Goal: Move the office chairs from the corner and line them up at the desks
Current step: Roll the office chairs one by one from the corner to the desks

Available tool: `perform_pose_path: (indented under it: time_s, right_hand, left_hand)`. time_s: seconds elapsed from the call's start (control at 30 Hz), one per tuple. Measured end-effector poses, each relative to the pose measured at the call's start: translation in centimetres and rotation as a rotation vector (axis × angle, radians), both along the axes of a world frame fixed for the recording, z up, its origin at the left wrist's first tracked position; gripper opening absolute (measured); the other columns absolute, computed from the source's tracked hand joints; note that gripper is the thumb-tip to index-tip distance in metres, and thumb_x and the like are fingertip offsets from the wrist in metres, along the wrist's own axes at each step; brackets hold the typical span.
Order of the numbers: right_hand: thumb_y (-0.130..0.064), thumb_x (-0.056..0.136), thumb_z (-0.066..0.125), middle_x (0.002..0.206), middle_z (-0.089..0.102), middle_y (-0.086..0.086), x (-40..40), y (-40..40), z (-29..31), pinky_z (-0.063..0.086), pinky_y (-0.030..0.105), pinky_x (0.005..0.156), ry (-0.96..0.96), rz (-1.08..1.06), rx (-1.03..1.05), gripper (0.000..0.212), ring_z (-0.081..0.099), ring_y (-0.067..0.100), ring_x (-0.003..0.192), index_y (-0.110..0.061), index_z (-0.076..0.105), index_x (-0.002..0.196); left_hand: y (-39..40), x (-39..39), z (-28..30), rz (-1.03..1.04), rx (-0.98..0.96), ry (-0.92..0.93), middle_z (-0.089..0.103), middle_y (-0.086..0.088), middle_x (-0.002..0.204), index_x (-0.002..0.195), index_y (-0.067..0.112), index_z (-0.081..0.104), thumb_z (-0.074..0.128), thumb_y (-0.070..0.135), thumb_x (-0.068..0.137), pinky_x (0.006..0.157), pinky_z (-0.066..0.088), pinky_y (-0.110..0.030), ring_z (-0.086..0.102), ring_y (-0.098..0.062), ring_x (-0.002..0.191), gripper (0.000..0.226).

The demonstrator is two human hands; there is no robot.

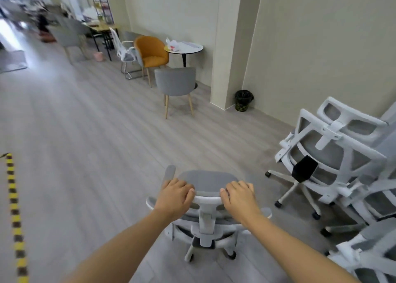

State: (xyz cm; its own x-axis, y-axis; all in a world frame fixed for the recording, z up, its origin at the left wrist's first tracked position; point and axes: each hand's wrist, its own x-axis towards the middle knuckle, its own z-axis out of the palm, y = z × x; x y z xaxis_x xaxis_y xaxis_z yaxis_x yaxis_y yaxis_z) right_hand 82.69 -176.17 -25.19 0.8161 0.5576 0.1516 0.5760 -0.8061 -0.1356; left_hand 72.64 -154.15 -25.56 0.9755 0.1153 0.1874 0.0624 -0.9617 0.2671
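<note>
Left hand (174, 198) and right hand (240, 198) curl over the headrest of a white-framed grey mesh office chair (206, 214) on the pale floor; similar chairs (334, 160) cluster right; a black-lined waste bin (243, 100) stands by the wall, contents indiscernible.

No readable text, label, brand, number or sign showed anywhere in the view.
</note>
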Motion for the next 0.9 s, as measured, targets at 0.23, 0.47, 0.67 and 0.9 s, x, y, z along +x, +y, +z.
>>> perform_pose_path:
  time_s: [0.23,0.47,0.67,0.9]
  right_hand:
    - [-0.046,0.096,0.025,0.076,0.064,-0.005,-4.0,7.4,-0.6,0.035,0.037,0.075,-0.060,0.245,0.033,0.051,0.054,0.020,0.076,-0.021,0.065,0.076]
    - [-0.041,0.096,0.032,0.073,0.064,-0.004,-10.2,15.2,-0.6,0.040,0.038,0.074,-0.092,0.442,0.085,0.046,0.055,0.022,0.071,-0.019,0.065,0.072]
    - [-0.039,0.096,0.027,0.073,0.064,-0.005,-16.3,22.4,-0.8,0.040,0.038,0.076,-0.086,0.583,0.079,0.048,0.056,0.021,0.072,-0.021,0.064,0.072]
    - [-0.039,0.093,0.025,0.071,0.065,-0.003,-23.7,31.7,-0.4,0.037,0.037,0.074,-0.049,0.676,0.086,0.050,0.059,0.024,0.071,-0.020,0.064,0.068]
  left_hand:
    - [4.6,-8.6,-1.0,0.270,0.017,-0.094,0.058,0.009,0.081,0.090,0.025,0.066,0.027,0.037,0.099,0.086,0.041,-0.033,0.047,-0.014,0.079,0.041]
    - [9.5,-18.1,-1.6,0.489,0.069,-0.161,0.058,0.010,0.076,0.084,0.025,0.066,0.033,0.035,0.099,0.077,0.037,-0.029,0.048,-0.016,0.073,0.038]
    - [14.3,-26.3,-2.1,0.632,0.101,-0.114,0.059,0.006,0.079,0.086,0.022,0.066,0.028,0.037,0.102,0.078,0.044,-0.035,0.049,-0.018,0.074,0.043]
    - [20.7,-35.2,-0.5,0.724,0.155,-0.088,0.061,0.004,0.080,0.085,0.021,0.063,0.027,0.038,0.101,0.076,0.045,-0.035,0.052,-0.019,0.076,0.043]
